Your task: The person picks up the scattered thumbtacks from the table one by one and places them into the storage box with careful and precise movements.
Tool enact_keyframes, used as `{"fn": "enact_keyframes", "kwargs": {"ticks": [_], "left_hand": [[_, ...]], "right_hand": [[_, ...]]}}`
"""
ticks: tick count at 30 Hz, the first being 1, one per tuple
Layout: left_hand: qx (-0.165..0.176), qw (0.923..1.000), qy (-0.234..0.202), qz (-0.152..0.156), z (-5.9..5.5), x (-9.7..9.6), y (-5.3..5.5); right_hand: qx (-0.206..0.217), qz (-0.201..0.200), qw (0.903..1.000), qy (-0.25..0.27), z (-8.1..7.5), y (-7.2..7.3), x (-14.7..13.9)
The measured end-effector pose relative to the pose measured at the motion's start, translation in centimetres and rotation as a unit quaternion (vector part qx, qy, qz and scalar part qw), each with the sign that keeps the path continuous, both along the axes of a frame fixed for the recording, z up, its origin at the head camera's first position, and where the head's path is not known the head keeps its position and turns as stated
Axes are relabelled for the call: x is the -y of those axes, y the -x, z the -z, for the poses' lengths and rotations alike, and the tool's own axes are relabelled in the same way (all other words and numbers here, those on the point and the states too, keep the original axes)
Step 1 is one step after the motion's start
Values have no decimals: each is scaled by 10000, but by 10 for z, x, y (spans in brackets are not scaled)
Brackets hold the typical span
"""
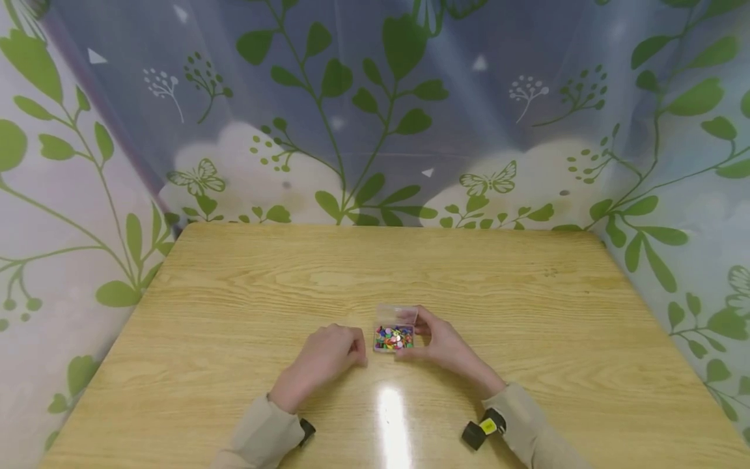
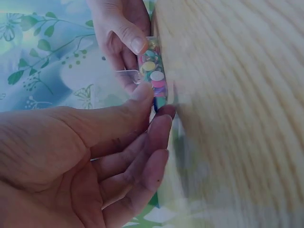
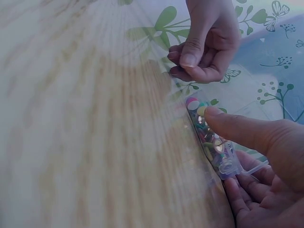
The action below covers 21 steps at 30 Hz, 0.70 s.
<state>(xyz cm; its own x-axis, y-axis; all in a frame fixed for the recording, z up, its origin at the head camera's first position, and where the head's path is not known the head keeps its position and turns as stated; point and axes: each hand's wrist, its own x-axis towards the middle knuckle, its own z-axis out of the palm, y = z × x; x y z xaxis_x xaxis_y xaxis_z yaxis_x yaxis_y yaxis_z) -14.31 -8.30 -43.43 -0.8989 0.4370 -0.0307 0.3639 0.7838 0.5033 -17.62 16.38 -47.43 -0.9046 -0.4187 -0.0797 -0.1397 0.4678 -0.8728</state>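
A small clear plastic box (image 1: pixel 394 339) of colourful flat round-headed thumbtacks (image 3: pixel 205 124) sits on the table, its hinged lid (image 1: pixel 387 314) raised at the back. My right hand (image 1: pixel 445 345) grips the box at its right end, thumb on the near side and fingers behind by the lid. Just left of the box is my left hand (image 1: pixel 333 357), apart from it, fingers loosely curled. In the left wrist view a gap shows between its thumb (image 2: pixel 142 92) and forefinger, with the box's coloured contents behind. I see nothing held there.
The wooden table (image 1: pixel 263 273) runs back to a leaf-patterned curtain (image 1: pixel 375 150), which also hangs at both sides. Each wrist carries a black strap device, such as the right one (image 1: pixel 483 428). A bright light reflection (image 1: pixel 392 417) lies on the tabletop in front of the box.
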Motion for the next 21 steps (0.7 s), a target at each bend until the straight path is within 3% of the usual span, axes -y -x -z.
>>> {"fn": "enact_keyframes", "kwargs": {"ticks": [7, 21], "left_hand": [[-206, 9995, -190, -153, -3, -1, 3], [-325, 9975, -621, 35, -16, -25, 16]], "right_hand": [[-49, -37, 10000, 21, 0, 1, 0], [106, -78, 9996, 230, 1, 0, 0]]}}
